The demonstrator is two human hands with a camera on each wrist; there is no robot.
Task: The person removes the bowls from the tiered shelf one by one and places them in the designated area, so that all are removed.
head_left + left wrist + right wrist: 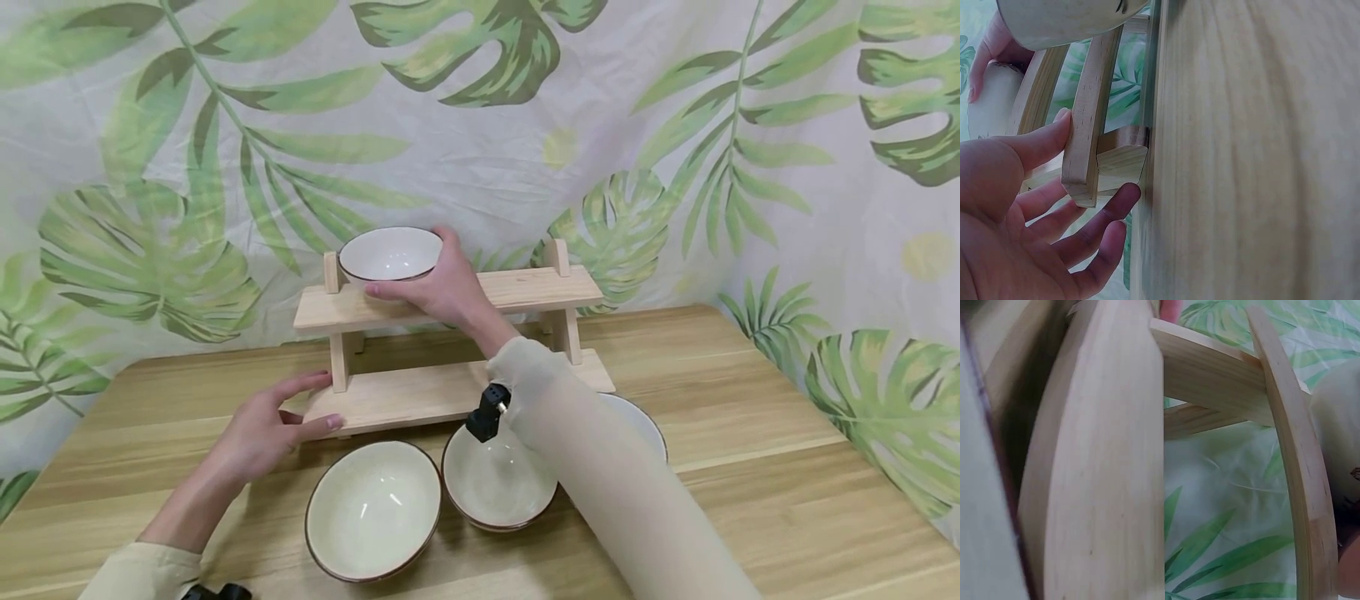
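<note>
A two-tier wooden display rack (pixel 405 398) stands on the table. On the left of its upper shelf is a white bowl (pixel 390 252) with a dark rim. My right hand (pixel 453 283) grips this bowl from the right, thumb along the front and fingers around the far side. In the right wrist view only a part of the bowl (pixel 1338 419) shows at the edge. At the left end of the lower shelf, my left hand (pixel 258 429) holds the board (pixel 1088 125) between thumb and fingers.
In front of the rack, a cream bowl (pixel 373 510) stands beside a second bowl (pixel 498 483). A third bowl (pixel 637 421) is partly hidden behind my right sleeve (pixel 600 467). A leaf-print cloth (pixel 480 167) hangs behind the wooden table (pixel 750 475).
</note>
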